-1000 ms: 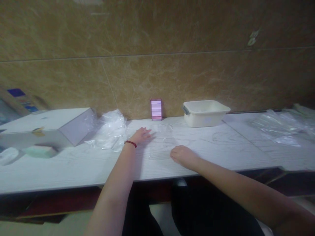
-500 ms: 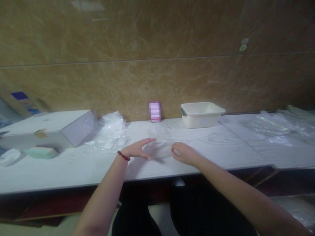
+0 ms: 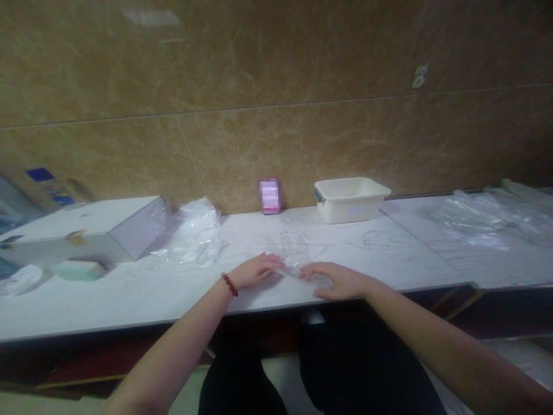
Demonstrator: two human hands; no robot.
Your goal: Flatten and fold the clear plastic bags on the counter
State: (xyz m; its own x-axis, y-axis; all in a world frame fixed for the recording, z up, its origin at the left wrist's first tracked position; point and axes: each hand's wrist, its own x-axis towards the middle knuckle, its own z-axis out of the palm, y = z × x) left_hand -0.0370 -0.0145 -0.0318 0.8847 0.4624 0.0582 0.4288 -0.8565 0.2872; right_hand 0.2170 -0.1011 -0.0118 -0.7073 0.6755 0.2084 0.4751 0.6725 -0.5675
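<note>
A thin clear plastic bag point(image 3: 298, 253) lies on the white table point(image 3: 389, 259) in front of me, near the front edge. My left hand point(image 3: 254, 270), with a red bead bracelet at the wrist, pinches the bag's near left edge, fingers closed together. My right hand point(image 3: 332, 279) rests on the bag's near right part, fingers stretched nearly flat and pressing it down. The bag is hard to make out against the table.
A white plastic tub point(image 3: 351, 199) and a small pink box point(image 3: 269, 196) stand by the tiled wall. A heap of clear bags point(image 3: 196, 233) and a white carton point(image 3: 90, 227) lie to the left, more clear film point(image 3: 479, 216) at the right. A green sponge-like block point(image 3: 80, 270) lies far left.
Both hands have drawn back toward the table's front edge, pulling the clear bag with them. My left hand went from flat and open to a pinch on the bag.
</note>
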